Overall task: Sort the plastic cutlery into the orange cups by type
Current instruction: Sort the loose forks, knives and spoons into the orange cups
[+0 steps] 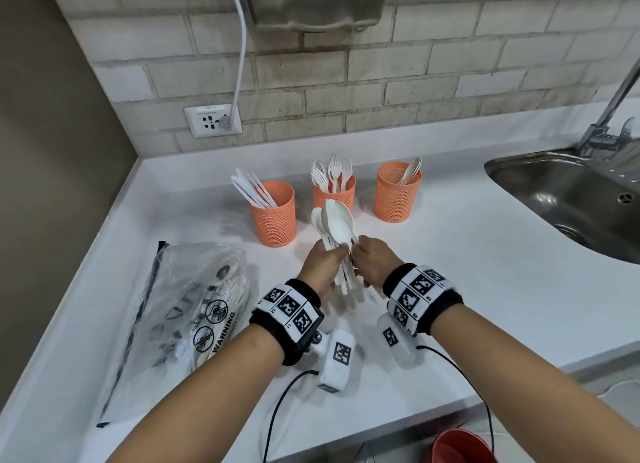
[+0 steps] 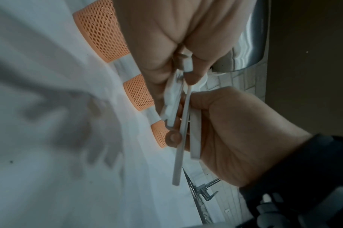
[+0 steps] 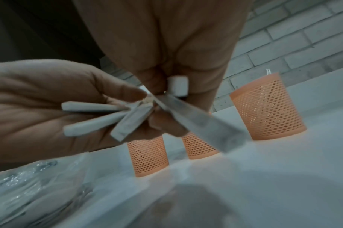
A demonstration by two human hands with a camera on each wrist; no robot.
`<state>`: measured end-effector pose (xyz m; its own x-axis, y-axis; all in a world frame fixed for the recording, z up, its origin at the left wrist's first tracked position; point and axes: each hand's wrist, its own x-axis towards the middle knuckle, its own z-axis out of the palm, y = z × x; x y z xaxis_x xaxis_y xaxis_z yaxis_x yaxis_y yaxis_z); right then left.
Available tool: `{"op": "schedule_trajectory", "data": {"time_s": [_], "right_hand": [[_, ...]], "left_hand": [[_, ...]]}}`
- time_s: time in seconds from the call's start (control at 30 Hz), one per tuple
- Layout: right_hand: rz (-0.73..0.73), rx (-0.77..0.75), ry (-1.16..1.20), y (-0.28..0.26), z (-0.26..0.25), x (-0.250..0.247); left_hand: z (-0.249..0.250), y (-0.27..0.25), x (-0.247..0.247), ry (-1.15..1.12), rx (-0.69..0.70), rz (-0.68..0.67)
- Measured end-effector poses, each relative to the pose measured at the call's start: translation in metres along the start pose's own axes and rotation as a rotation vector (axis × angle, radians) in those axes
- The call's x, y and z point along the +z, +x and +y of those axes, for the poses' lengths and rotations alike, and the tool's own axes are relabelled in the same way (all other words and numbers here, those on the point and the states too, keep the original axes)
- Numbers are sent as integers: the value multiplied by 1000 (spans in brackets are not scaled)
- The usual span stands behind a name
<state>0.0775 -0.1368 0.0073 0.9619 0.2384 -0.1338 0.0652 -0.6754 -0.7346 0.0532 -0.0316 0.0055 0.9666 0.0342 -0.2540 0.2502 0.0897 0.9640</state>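
Three orange mesh cups stand in a row on the white counter: the left cup holds knives, the middle cup forks, the right cup a few spoons. In front of the middle cup, both hands hold a bunch of white plastic spoons, bowls up. My left hand grips the handles from the left. My right hand pinches them from the right. The handles fan out below the fingers of my right hand in the right wrist view. The same handles show in the left wrist view.
A clear plastic bag with more white cutlery lies on the counter at the left. A steel sink and tap are at the right. A wall socket with a cable sits behind. A red container is below the counter edge.
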Motion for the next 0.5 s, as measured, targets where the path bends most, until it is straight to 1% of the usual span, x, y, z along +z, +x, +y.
{"op": "schedule_trajectory", "data": {"time_s": [0.1,0.2,0.3,0.37,0.4,0.5], "right_hand": [[-13,8,-37,-6,-3,0],[-85,-11,-48,-10,-6,3],[-99,-42,-78,-15,-10,6],[-55,-60,-98,-19,-11,10],[-6,-67,-92,-21,-11,11],[123,-92,18,-23,-11,12]], "left_hand": [[2,-3,1,-33,-39,14],[-2,-3,-1,0,-32,103],[-7,2,-5,-11,-38,153],[-6,1,-8,-23,-36,188],[-5,1,-10,-30,-26,205],[-6,0,-15,-57,19,219]]}}
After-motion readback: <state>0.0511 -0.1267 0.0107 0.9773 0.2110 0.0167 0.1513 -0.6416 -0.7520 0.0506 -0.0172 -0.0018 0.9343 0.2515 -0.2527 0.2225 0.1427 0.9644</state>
